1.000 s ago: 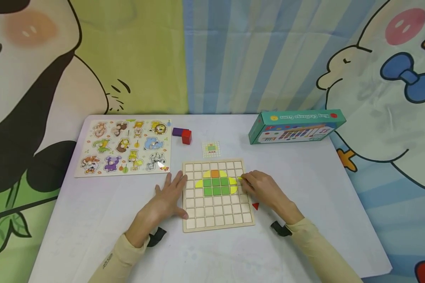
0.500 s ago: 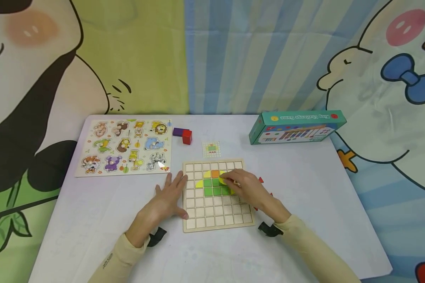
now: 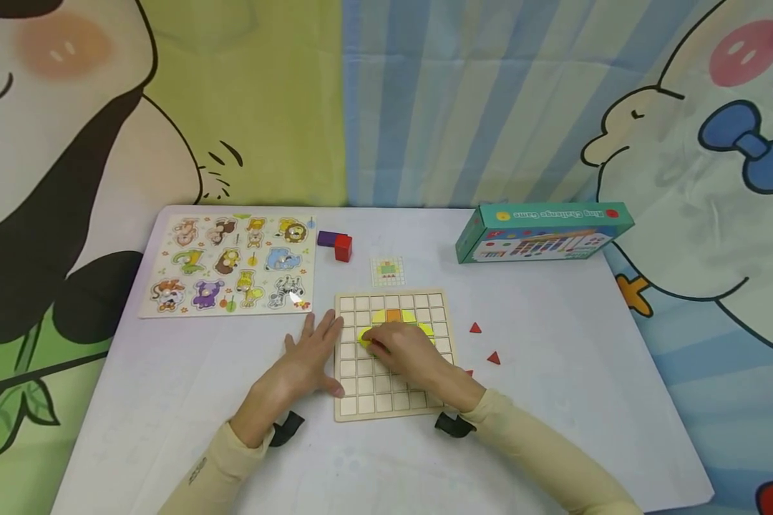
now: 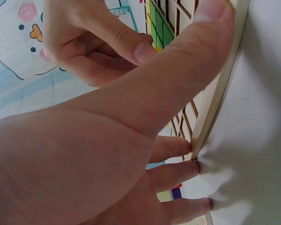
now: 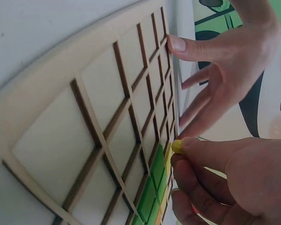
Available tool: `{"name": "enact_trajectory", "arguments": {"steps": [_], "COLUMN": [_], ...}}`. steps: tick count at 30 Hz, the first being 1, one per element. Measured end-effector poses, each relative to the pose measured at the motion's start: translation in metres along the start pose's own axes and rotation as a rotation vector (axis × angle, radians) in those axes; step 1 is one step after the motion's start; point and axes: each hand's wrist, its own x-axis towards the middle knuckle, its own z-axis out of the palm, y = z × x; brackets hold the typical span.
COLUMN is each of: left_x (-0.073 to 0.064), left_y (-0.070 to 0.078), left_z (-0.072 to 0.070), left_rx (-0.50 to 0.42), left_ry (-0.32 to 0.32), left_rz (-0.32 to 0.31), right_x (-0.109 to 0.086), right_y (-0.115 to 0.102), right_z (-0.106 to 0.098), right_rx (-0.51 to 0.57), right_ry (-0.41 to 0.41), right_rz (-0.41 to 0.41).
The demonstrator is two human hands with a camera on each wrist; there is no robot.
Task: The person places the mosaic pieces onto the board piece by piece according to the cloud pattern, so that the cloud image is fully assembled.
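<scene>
A wooden grid board (image 3: 357, 411) lies flat on the white table, with green, orange (image 3: 394, 315) and yellow pieces in its upper cells. My left hand (image 3: 303, 368) spreads along the board's left edge, thumb and fingertips touching the frame. Over the left part of the coloured shape, my right hand (image 3: 412, 354) pinches a small yellow piece (image 5: 177, 146) between thumb and index finger. A speck of red shows between its curled lower fingers. This hand hides most of the green pieces (image 5: 150, 194) in the head view.
Red triangles (image 3: 494, 358) lie right of the board. A small pattern card (image 3: 387, 272) lies behind it. An animal puzzle (image 3: 228, 265) is at back left, beside purple (image 3: 326, 239) and red blocks (image 3: 343, 248). A green game box (image 3: 544, 232) stands at back right.
My right hand has moved left across the board from its right edge, carrying the yellow piece, uncovering red triangles on the table. The left hand stays at the board's left edge.
</scene>
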Motion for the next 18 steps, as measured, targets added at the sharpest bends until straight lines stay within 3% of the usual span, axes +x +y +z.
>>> {"name": "enact_trajectory", "arguments": {"steps": [9, 18], "left_x": [0.002, 0.002], "left_y": [-0.001, -0.001], "left_z": [-0.001, 0.000], "left_rx": [0.018, 0.031], "left_ry": [0.002, 0.004], "left_rz": [-0.009, -0.004], "right_x": [-0.002, -0.003], "right_y": [-0.001, -0.001], "right_z": [0.010, 0.015], "right_rx": [-0.096, -0.128], "right_ry": [0.041, 0.049], "right_rz": [-0.053, -0.042]}}
